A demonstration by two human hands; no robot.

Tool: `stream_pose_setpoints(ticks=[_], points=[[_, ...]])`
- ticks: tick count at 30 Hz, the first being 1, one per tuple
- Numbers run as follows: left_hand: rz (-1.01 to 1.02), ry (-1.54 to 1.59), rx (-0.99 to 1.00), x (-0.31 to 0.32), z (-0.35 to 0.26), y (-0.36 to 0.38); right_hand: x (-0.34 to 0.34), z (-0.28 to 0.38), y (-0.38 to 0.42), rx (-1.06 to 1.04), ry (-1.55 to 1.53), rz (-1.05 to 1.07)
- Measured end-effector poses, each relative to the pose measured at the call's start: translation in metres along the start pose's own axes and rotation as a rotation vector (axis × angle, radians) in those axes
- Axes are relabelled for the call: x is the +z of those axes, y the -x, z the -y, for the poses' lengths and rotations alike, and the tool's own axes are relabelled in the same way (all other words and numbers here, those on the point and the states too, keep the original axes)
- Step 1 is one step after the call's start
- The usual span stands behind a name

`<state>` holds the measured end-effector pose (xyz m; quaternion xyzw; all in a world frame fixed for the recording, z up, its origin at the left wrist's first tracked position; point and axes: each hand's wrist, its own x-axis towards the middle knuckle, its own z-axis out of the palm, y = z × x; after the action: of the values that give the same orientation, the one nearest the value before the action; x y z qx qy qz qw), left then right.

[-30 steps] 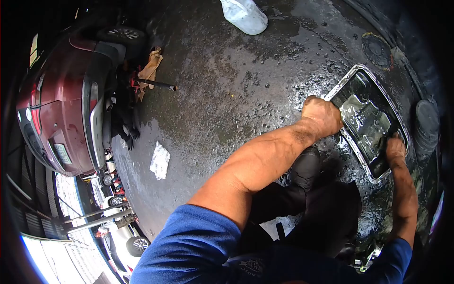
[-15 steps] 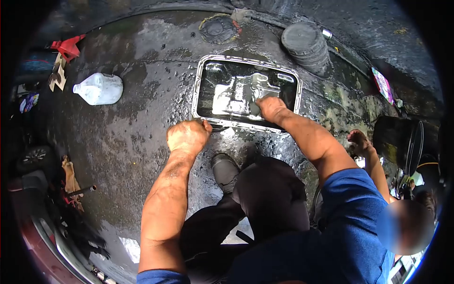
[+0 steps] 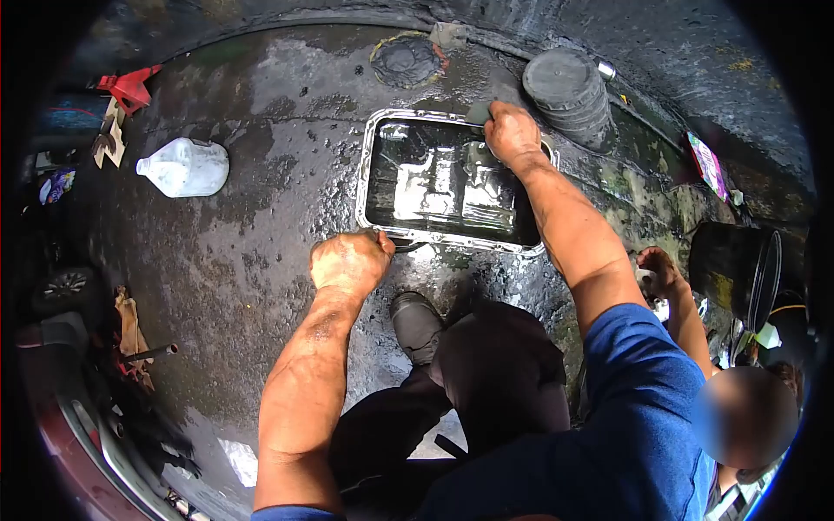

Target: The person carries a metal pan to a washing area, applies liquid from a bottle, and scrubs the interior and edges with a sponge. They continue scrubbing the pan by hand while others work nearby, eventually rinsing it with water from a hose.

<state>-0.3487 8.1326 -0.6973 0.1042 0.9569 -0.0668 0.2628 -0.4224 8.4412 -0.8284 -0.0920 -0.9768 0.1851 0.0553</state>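
A rectangular metal oil pan [image 3: 368, 165] with bolt holes along its rim lies on the wet floor, dark shiny liquid covering its inside. At its near left corner my left hand [image 3: 350, 260] is closed, with the thumb at the rim. My right hand [image 3: 512, 132] is over the far rim toward the right, its fingers pinching a small flat grey-green pad [image 3: 478, 113] against the rim. The fingertips of my left hand are hidden underneath.
A white plastic jug [image 3: 184, 168] and red jack stand [image 3: 129, 89] are on the left. A dark bucket [image 3: 569, 97] stands behind the pan; a black drum [image 3: 734, 271] lies right. Another person's hand [image 3: 662, 271] shows at right. My shoe [image 3: 417, 326] is just before the pan.
My right hand has moved from inside the oil pan up to its far rim, bringing the pad into sight. My left hand stays at the near left corner.
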Motion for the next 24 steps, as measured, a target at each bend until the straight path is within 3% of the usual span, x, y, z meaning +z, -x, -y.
stream_pose_setpoints(ticks=[5, 8, 11, 12, 13, 15, 17, 18, 24], points=[[0.02, -0.013, 0.001, 0.0, 0.002, -0.004, 0.054, 0.07, -0.043, -0.133, -0.069, 0.07], [0.045, -0.023, -0.017, -0.004, 0.0, -0.003, 0.074, 0.117, -0.049, -0.284, -0.139, -0.054], [-0.097, -0.017, 0.0, 0.011, 0.003, -0.005, 0.101, 0.147, -0.026, -0.47, -0.277, -0.08], [-0.054, -0.02, -0.005, 0.008, 0.002, -0.005, 0.108, 0.152, -0.01, -0.459, -0.303, -0.067], [-0.009, -0.022, -0.012, 0.002, 0.001, -0.005, 0.125, 0.156, 0.002, -0.288, -0.484, -0.213], [0.034, -0.02, -0.024, -0.003, 0.001, -0.005, 0.118, 0.168, 0.007, 0.262, -0.636, 0.2], [0.035, -0.019, -0.011, -0.003, 0.0, -0.004, 0.135, 0.168, 0.01, 0.393, -0.81, 0.173], [-0.11, -0.006, 0.044, 0.003, 0.002, -0.003, 0.137, 0.166, 0.02, 0.338, -0.721, 0.19], [-0.04, 0.01, 0.006, 0.001, -0.002, -0.001, 0.105, 0.155, 0.061, -0.063, -0.503, 0.896]])
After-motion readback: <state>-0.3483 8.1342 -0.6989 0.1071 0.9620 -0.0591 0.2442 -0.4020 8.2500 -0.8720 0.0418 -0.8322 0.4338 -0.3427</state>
